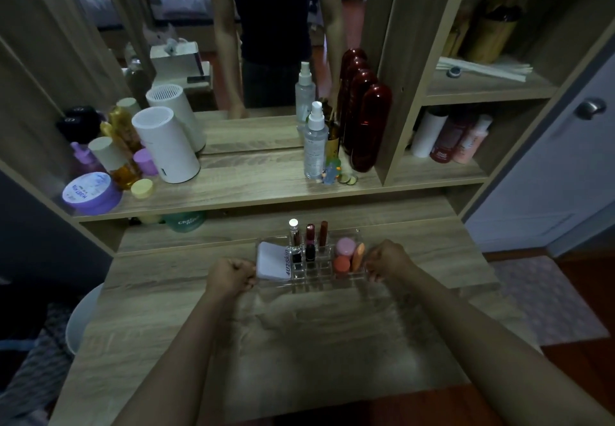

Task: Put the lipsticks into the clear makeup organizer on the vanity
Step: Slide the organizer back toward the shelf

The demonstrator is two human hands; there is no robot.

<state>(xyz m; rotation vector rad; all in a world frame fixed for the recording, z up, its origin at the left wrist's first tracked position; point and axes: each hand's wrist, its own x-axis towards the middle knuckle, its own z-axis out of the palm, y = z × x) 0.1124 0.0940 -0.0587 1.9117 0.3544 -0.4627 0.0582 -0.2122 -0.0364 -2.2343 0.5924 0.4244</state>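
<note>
The clear makeup organizer (pixel 309 284) stands on the wooden vanity top, at the middle. Three lipsticks stand upright in its back slots: a silver-capped one (pixel 294 239), a dark red one (pixel 310 242) and a brown-red one (pixel 323 234). A white 4U2skin pack (pixel 273 260) lies in its left compartment; pink and orange sponges (pixel 347 255) fill the right one. My left hand (pixel 229 275) grips the organizer's left end with curled fingers. My right hand (pixel 387 260) grips its right end.
A raised shelf behind carries a white cylinder appliance (pixel 166 146), a purple jar (pixel 90 192), spray bottles (pixel 314 142) and dark red bottles (pixel 369 126) before a mirror. Side shelves on the right hold more bottles (pixel 449 139). A white stool (pixel 83 319) sits at the left.
</note>
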